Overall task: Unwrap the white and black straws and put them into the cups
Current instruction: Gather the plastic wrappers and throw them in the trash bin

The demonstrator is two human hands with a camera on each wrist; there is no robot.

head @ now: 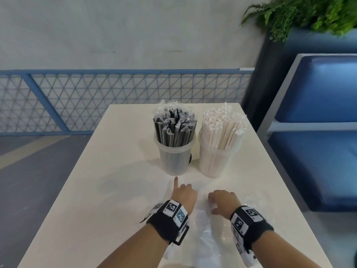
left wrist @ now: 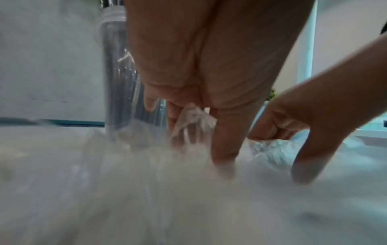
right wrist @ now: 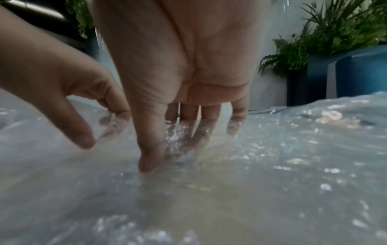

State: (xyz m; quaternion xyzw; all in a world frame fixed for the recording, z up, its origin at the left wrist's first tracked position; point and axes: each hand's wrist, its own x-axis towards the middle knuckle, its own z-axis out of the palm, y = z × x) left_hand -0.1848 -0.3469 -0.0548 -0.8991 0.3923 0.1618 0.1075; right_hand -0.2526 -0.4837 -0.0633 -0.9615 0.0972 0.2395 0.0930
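Wrapped black straws fill the left clear cup, and paper-wrapped white straws fill the right clear cup. Both cups stand mid-table. A sheet of clear plastic wrap lies in front of them. My left hand rests on it with one finger stretched toward the black-straw cup. Its curled fingers pinch a crumple of the plastic wrap. My right hand presses straight fingers down on the wrap.
The white table has bare surface to the left of the cups. A blue padded bench stands at the right, with a fern planter behind it. A blue mesh railing runs along the back wall.
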